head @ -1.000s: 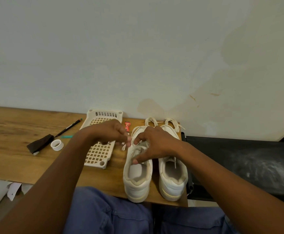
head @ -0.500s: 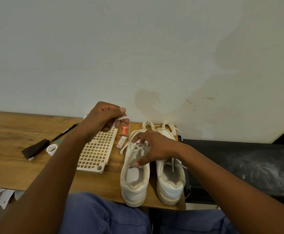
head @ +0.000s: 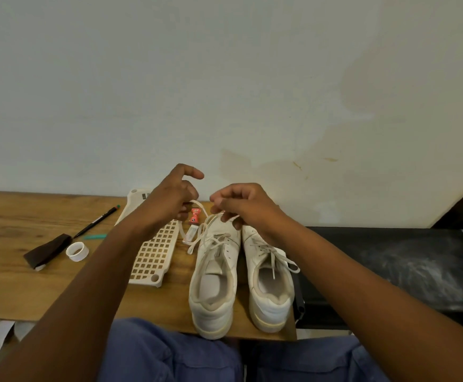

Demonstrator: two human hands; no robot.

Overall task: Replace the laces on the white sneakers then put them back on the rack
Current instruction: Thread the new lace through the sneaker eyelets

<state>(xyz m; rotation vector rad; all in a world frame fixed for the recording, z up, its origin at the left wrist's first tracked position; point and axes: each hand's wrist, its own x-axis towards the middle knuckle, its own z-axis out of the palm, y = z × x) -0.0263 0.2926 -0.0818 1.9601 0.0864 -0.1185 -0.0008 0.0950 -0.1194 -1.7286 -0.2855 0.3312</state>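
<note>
Head view: two white sneakers stand side by side, heels toward the person, on the wooden table (head: 9, 285). Left hand (head: 173, 198) pinches one lace (head: 197, 241) of the left sneaker (head: 215, 274); index finger extended, other fingers curled. Right hand (head: 245, 208), fingers curled, pinches lace strands above the toe of the right sneaker (head: 270, 279). White lattice rack (head: 153, 252) lies flat just beside the left sneaker
</note>
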